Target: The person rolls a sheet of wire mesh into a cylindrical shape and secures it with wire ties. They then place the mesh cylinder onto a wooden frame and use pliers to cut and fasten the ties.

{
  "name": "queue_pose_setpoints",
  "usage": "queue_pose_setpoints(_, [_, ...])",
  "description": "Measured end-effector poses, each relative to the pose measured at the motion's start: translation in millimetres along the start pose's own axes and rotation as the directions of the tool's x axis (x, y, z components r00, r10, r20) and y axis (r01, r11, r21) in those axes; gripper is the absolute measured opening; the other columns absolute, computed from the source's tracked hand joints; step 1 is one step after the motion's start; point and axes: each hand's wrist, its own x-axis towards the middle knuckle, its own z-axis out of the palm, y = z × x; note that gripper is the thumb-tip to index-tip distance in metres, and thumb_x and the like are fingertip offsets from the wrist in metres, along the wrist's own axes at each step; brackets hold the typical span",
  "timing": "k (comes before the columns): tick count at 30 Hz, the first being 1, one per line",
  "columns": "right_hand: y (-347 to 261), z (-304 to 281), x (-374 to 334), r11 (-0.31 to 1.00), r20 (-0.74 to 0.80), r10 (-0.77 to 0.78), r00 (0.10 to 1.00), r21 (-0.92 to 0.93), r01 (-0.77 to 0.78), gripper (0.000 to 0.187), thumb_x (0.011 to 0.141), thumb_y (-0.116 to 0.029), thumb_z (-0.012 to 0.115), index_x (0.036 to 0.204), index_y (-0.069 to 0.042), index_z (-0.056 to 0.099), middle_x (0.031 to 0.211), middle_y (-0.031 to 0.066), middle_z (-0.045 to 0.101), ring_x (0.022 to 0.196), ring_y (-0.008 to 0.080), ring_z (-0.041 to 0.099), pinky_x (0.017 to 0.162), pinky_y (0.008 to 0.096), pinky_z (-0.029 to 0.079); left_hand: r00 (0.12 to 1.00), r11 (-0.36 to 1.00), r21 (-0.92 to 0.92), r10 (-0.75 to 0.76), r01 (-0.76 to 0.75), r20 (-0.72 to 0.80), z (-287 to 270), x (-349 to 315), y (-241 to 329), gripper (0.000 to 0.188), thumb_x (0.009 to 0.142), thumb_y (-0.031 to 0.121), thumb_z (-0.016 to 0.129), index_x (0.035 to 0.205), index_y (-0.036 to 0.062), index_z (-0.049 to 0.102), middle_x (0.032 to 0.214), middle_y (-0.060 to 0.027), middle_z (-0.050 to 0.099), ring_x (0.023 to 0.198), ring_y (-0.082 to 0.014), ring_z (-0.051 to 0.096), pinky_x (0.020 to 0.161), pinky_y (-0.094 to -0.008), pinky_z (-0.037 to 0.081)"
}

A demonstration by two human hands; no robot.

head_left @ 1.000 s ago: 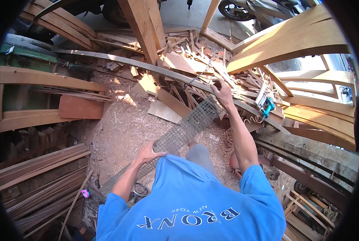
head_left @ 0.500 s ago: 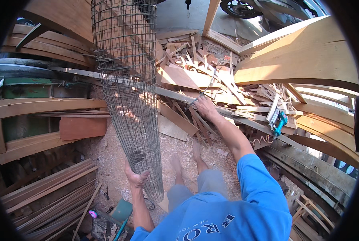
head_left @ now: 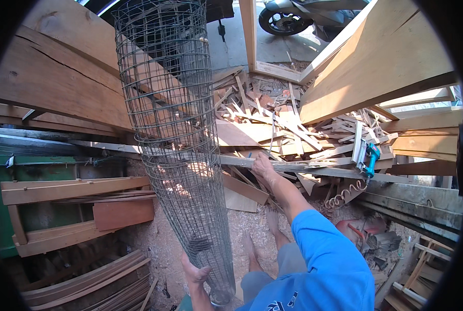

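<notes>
Long grey wire-mesh tube [head_left: 174, 140] looks light, kinda springy; best held round its body, where left hand [head_left: 195, 272]'s clamped; right hand [head_left: 263, 168], can't tell

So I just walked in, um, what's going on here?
A person in a blue short-sleeved shirt holds a long tube of dark wire mesh near its narrower, lower end with the left hand. The right hand is at a long greyish wooden board; whether its fingers grip anything is hard to tell. Beyond the board spreads a heap of pale wood scraps, and a teal-and-silver tool lies to the right.
</notes>
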Motion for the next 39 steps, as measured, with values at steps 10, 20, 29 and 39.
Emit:
queue_pose_setpoints(10, [-41.7, -176.5, -128.0, -0.372, -0.234, 0.414, 0.880, 0.838, 0.399, 0.027, 0.095, -0.014, 0.065, 0.118, -0.001, 0.065, 0.103, 0.0102, 0.070, 0.093, 0.0197, 0.067, 0.084, 0.0338, 0.056, 0.966, 0.993, -0.099, 0.091, -0.069, 0.242, -2.1, -5.1, 47.1, 0.126, 0.049, 0.068, 0.091, 0.138, -0.0069, 0.041, 0.125, -0.0150, 0.059, 0.114, -0.0266, 0.061, 0.097, -0.0412, 0.052])
queue_pose_setpoints(20, [-128.8, -306.8, -308.4, -0.749, -0.322, 0.365, 0.874, 0.455, 0.481, 0.026, 0.094, -0.016, 0.069, 0.115, 0.001, 0.067, 0.106, 0.0074, 0.069, 0.094, 0.0116, 0.064, 0.082, 0.0284, 0.055, 0.761, 0.983, -0.120, 0.185, -0.140, 0.622, -1.5, -50.4, 108.4, 0.142, 0.053, 0.069, 0.084, 0.157, -0.0019, 0.017, 0.152, -0.0216, 0.038, 0.139, -0.0316, 0.040, 0.118, -0.0432, 0.028])
queue_pose_setpoints(29, [-190.3, -306.6, -389.8, -0.357, -0.348, 0.478, 0.806, 0.762, 0.541, 0.028, 0.092, -0.016, 0.073, 0.113, 0.000, 0.068, 0.104, 0.0042, 0.070, 0.091, 0.0104, 0.065, 0.078, 0.0283, 0.056, 0.709, 0.969, -0.238, 0.217, -0.071, 0.671, -29.9, -116.8, 112.9, 0.112, 0.061, 0.066, 0.083, 0.140, -0.0038, 0.047, 0.126, -0.0118, 0.063, 0.113, -0.0211, 0.060, 0.102, -0.0362, 0.046])
queue_pose_setpoints(39, [-188.0, -251.3, -547.5, 0.426, -0.213, 0.526, 0.824, 0.904, -0.038, 0.019, 0.090, -0.018, 0.066, 0.100, -0.003, 0.074, 0.083, 0.0175, 0.071, 0.073, 0.0306, 0.068, 0.067, 0.0384, 0.052, 0.838, 0.716, 0.471, 0.304, -0.514, 0.453, -58.3, -113.0, 138.0, 0.108, 0.066, 0.069, 0.079, 0.150, 0.0120, 0.042, 0.127, -0.0181, 0.063, 0.115, -0.0312, 0.062, 0.105, -0.0449, 0.049])
